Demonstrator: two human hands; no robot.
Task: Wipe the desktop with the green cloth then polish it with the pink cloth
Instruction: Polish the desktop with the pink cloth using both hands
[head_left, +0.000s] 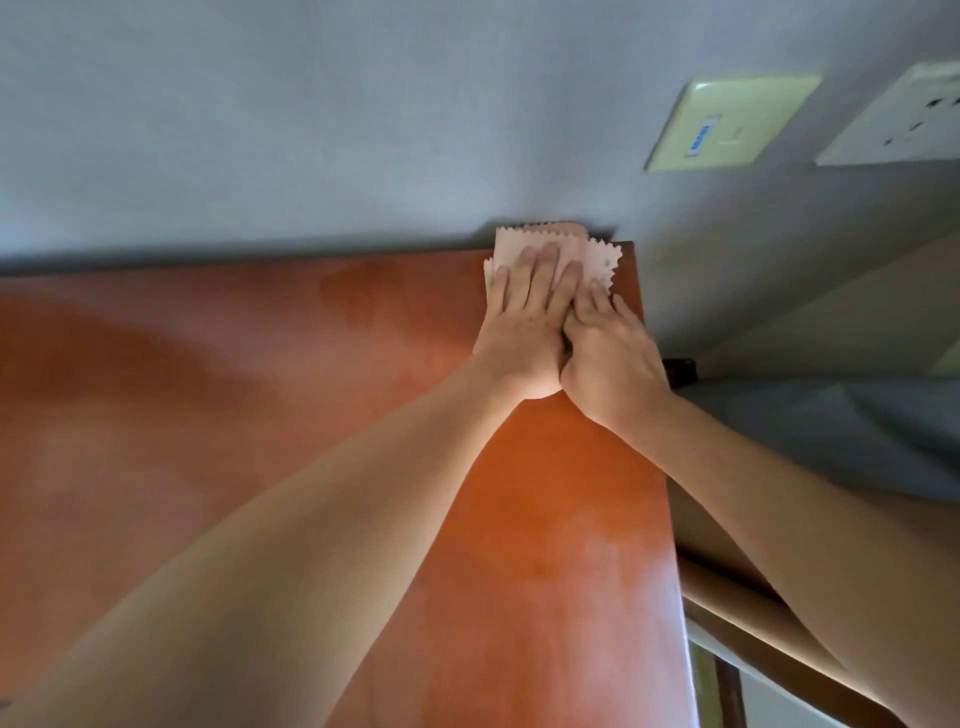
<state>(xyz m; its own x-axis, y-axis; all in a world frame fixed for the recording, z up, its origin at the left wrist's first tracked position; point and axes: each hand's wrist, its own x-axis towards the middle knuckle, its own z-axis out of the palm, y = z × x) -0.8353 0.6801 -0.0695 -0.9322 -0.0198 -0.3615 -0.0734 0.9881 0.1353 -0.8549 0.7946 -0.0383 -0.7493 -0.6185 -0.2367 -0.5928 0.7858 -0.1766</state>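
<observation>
Both hands are pressing the pink cloth (540, 248) flat into the far right corner of the reddish wooden counter (260, 389), against the grey wall (311, 114). The left hand (524, 322) and right hand (608, 348) are lying side by side, fingers straight. A blue label on the wall plate (727, 122) is showing too blurred to read.

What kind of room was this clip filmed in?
Probably a bedroom or office corner: a wooden desk set against a painted wall with a socket and a switch plate.
</observation>
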